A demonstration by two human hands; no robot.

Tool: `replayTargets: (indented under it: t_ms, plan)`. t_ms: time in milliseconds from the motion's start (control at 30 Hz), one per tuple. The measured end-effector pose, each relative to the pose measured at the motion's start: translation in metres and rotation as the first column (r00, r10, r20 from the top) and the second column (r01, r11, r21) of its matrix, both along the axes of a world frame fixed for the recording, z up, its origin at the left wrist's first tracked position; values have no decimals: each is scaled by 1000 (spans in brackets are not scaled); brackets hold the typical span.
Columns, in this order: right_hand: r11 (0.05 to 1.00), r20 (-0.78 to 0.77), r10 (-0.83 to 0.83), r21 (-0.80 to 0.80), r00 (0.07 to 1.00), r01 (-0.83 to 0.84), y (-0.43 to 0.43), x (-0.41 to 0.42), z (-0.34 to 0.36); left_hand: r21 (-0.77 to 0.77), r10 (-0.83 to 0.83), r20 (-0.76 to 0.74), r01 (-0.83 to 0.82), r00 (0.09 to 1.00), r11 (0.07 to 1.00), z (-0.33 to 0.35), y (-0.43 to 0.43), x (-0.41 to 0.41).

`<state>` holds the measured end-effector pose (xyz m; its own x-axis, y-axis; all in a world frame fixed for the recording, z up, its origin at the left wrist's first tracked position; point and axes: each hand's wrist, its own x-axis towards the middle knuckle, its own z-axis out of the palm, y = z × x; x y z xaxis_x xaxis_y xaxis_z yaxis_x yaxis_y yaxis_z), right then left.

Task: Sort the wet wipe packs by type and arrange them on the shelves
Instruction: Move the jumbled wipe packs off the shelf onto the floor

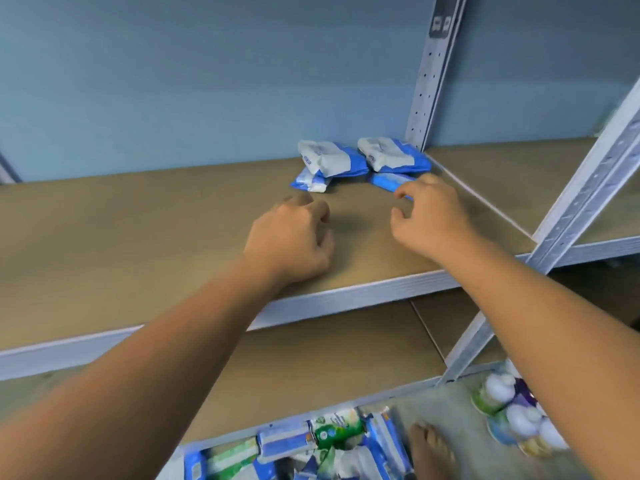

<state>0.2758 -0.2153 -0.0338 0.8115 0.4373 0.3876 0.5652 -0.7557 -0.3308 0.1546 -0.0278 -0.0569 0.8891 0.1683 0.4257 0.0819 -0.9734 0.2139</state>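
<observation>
Four blue-and-white packs (332,162) shelved, in two stacks of two, side by side at the back right corner of the shelf (138,220), close to the wall (207,81) and beside the upright post (429,81). Left stack (310,183) slightly askew, lower pack poking out toward the front. Right stack (391,155) neater, lower pack showing a blue front edge.

Two hands over the shelf, in front of the stacks. Left hand (294,237) knuckles up, fingers loosely curled, holding nothing, a little short of the left stack. Right hand (433,216) just before the right stack, fingers (400,192) loosely bent, thumb and forefinger apart, nothing gripped. Forefinger tip at the lower pack's front edge; touching or merely near, hard to tell.

Early stage, by the look of it: only one type shelved, filling a single corner, as far as visible. No packs visible on the lower shelf (311,358).

Much left to sort below. One blurred heap (329,441) on the floor: several blue-and-white packs, a few with green, exact count not possible. Further right, a second cluster (512,414) with round white shapes on green, blue and purple, perhaps five, also blurred. One bare foot (431,448) between the two groups.
</observation>
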Motion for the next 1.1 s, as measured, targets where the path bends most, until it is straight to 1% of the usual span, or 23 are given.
replayTargets:
  t_ms: [67,133,267,300,400,433,533,600,700,767,900,1000,1033,1100]
  plan:
    - [996,13,-55,74,998,54,4,19,-1,0,48,-44,-48,998,999,2,16,22]
    - [992,21,-95,84,995,93,7,35,-6,-18,90,-52,-91,995,996,2,32,44]
    - [981,-44,-178,-80,983,174,13,55,-18,-55,121,43,-118,992,991,-7,52,77]
    - [974,-52,-200,-118,978,193,13,58,-21,-53,127,43,-125,991,991,-11,53,81]
    - [961,-47,-232,-168,972,221,15,65,-25,-19,190,-87,-192,978,981,-19,53,85]
    - [959,-46,-236,-174,971,225,15,66,-25,-9,197,-95,-199,976,980,-20,54,85]
    - [956,-49,-240,-184,969,228,17,67,-27,1,188,-71,-189,980,982,-19,56,80]
    - [957,-41,-244,-170,969,234,18,65,-27,-29,172,-81,-175,982,984,-20,59,79]
    - [959,-47,-252,-142,967,244,21,61,-26,-67,162,-12,-162,987,984,-19,59,81]
    - [956,-40,-267,-136,963,259,23,58,-24,-78,145,-12,-146,989,986,-19,59,84]
    - [942,-27,-305,-155,952,297,28,55,-19,-15,167,-86,-169,982,985,-20,56,88]
    - [946,-62,-301,-146,952,289,29,56,-16,59,200,-149,-193,968,979,-22,55,90]
    - [950,-87,-297,-130,951,285,28,56,-16,53,199,-129,-194,972,980,-23,54,91]
    - [954,-116,-287,-123,951,273,29,57,-16,-4,199,-25,-199,980,980,-21,55,92]
